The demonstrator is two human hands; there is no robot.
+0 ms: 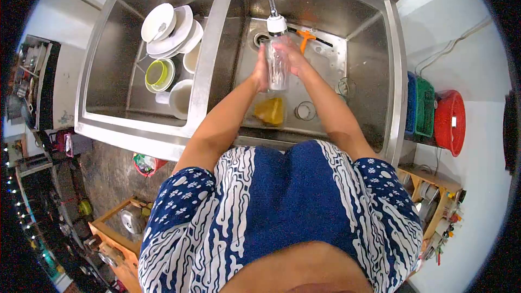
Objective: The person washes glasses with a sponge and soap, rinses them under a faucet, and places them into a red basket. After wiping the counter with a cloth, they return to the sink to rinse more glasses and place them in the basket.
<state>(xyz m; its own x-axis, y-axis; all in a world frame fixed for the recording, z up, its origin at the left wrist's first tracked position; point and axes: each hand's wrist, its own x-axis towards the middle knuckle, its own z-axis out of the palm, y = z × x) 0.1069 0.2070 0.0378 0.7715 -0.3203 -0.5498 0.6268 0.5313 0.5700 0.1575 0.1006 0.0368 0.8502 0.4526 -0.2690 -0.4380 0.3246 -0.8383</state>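
Under the white tap head (276, 24) of a flexible metal spout, a tall clear glass (278, 70) is held between my two hands. My left hand (261, 69) presses along its left side. From the right, my right hand (291, 56) has its fingers closed on the upper part, near the tap. Just below the glass, a yellow sponge or cloth (269, 112) lies on the basin floor. A small clear glass (305, 110) stands to its right. Behind my right hand is an orange-handled tool (305, 37) with a dark blade.
The left basin (106, 76) contains stacked white plates (172, 40), a yellow-green bowl (157, 73) and white cups (181, 99). Another clear glass (345, 87) sits by the right basin wall. The steel divider (209, 49) separates both basins. Red (450, 122) and green baskets (425, 107) are at right.
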